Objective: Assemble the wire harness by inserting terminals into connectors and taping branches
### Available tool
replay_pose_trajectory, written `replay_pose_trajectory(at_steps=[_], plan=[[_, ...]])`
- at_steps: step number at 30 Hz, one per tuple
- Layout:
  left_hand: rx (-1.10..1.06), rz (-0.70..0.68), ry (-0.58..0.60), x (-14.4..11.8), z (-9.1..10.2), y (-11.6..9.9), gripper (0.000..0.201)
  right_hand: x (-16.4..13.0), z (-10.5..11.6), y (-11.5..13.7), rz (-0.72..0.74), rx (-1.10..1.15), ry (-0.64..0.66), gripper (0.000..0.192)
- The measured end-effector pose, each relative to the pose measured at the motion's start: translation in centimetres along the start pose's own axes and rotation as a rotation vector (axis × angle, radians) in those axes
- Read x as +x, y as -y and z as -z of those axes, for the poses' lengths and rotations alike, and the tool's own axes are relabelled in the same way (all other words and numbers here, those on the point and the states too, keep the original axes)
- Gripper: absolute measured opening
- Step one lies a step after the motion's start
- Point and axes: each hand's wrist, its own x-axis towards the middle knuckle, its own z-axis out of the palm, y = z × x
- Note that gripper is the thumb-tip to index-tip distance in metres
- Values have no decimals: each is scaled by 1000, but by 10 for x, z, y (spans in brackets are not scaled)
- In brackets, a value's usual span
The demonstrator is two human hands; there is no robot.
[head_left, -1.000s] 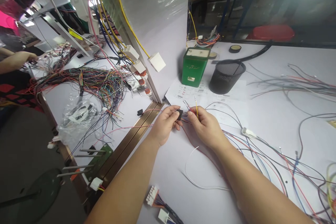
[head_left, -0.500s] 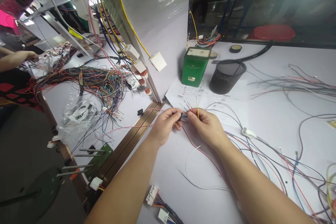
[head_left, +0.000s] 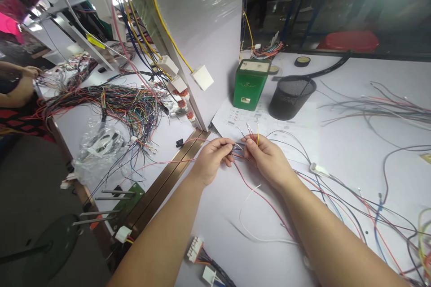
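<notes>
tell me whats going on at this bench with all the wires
A person is working on a white table strewn with loose wires. The left hand pinches a small dark connector, while the right hand holds a bunch of thin wires, a yellow one among them, their tips pointing up. A green box and a black mesh cup stand behind. At the far left, another person's hands handle a separate wire bundle.
</notes>
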Motion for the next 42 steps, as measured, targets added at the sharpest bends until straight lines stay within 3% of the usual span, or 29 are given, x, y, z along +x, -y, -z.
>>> replay_pose_trajectory(at_steps=[5, 14, 22, 42], plan=[[-22, 3, 5, -1, -1, -2, 18, -2, 1, 1, -32, 97, 60, 32], [-11, 1, -1, 0, 0, 0, 20, -3, 2, 10, -12, -130, 37, 31], [-11, 4, -3, 0, 0, 1, 21, -2, 2, 11, -35, -158, 1, 34], [22, -9, 12, 0, 2, 2, 20, 0, 4, 7, -60, -72, 5, 21]])
